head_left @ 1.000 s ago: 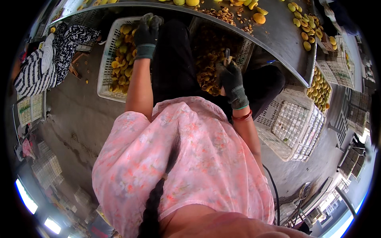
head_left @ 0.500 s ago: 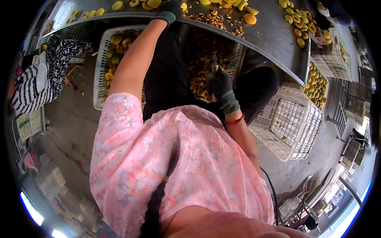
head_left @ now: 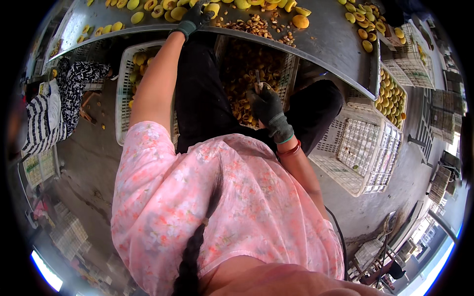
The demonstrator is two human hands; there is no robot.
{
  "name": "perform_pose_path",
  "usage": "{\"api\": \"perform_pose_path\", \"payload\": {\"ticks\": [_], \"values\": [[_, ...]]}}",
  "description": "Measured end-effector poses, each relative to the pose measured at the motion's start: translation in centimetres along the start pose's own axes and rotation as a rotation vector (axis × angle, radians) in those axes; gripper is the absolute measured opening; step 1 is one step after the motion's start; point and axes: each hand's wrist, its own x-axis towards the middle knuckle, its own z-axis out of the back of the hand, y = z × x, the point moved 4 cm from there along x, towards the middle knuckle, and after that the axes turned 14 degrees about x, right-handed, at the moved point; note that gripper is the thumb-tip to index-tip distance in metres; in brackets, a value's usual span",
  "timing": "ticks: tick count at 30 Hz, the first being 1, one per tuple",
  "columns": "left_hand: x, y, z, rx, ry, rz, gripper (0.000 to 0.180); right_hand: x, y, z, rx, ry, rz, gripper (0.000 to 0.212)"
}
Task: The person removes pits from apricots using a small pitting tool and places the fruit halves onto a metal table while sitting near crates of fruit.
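Note:
My left hand (head_left: 194, 19), in a dark glove, reaches over the edge of the metal table (head_left: 340, 54). Its fingers close on a yellow fruit half (head_left: 212, 9), among other cut halves. My right hand (head_left: 268, 107), also gloved, is closed around a slim tool (head_left: 257, 77) pointing upward; its exact kind is too small to tell. This hand hovers above a crate of fruit scraps (head_left: 239, 101) between my knees. Brown pits (head_left: 254, 26) lie in a heap on the table, with a whole orange-yellow fruit (head_left: 300, 21) beside them.
A white crate of fruit (head_left: 123, 93) stands at my left leg. To the right are a tipped pale crate (head_left: 363, 153) and a crate of cut fruit (head_left: 390, 101). More halves (head_left: 365, 22) lie at the table's right end. Another person in striped clothing (head_left: 42, 121) sits at far left.
My left hand has shifted left along the table edge and now has its fingers at a fruit half. My right hand, with the tool, has moved slightly left and down.

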Motion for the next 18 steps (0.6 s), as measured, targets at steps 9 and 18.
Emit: {"api": "perform_pose_path", "payload": {"ticks": [9,18], "values": [[-10.4,-11.2,5.5,-1.044,0.18,0.013,0.039,0.1,10.3,-1.4,-0.359,-0.014,0.184,0.017],[-16.4,-22.7,10.9,-0.881,0.086,-0.024,0.035,-1.3,14.6,-1.9,-0.602,-0.064,0.458,0.017]]}}
